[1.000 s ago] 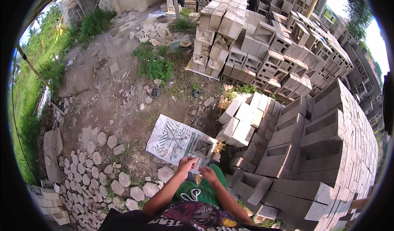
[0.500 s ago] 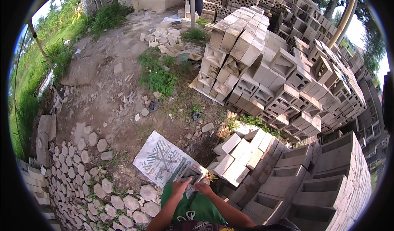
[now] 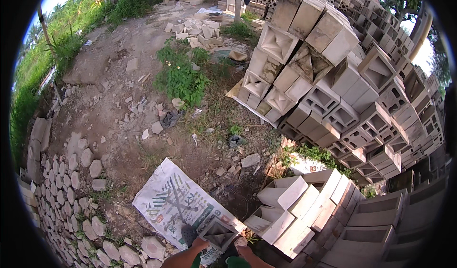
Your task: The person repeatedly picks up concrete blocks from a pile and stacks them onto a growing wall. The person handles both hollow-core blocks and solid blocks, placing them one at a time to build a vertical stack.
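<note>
Head view: hands (image 3: 220,247) grip concrete block (image 3: 218,233); printed sack (image 3: 178,206) beneath, block stack (image 3: 304,211) beside

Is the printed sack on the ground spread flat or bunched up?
Spread flat: the printed sack lies open on the dirt, its near corner under the hollow concrete block that both hands grip.

At the bottom centre of the frame, the left hand (image 3: 200,244) and the right hand (image 3: 241,250) grip opposite sides of a hollow concrete block (image 3: 218,233). The block is held over a printed white sack (image 3: 178,206) lying flat on the dirt. Loose blocks (image 3: 295,206) lie to the right. A tall block stack (image 3: 323,77) fills the upper right. Hexagonal pavers (image 3: 71,196) cover the lower left.
</note>
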The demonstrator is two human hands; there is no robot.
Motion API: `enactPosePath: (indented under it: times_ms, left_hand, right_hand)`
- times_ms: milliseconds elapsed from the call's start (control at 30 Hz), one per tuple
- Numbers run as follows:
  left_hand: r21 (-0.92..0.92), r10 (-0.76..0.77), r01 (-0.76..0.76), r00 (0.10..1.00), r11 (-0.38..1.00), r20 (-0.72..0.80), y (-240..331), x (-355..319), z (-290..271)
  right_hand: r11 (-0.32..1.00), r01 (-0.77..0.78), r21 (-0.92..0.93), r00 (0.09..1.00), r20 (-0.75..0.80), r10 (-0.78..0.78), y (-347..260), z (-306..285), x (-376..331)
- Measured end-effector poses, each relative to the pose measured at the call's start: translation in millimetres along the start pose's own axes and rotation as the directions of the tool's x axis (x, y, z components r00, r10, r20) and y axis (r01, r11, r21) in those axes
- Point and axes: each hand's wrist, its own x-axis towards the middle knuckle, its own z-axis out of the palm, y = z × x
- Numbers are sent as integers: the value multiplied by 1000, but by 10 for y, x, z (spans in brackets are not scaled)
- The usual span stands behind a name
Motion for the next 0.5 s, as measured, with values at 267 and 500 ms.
enactPosePath:
  times_ms: [267, 500]
  left_hand:
    - [348, 222, -216, 975, 912, 23, 42, 1588, -129]
    - [548, 126, -239, 964, 802, 235, -274, 2305, 327]
  right_hand:
    - [967, 240, -82, 930, -265, -253, -264, 321, 1959]
    - [929, 335, -158, 837, -404, -370, -261, 360, 2232]
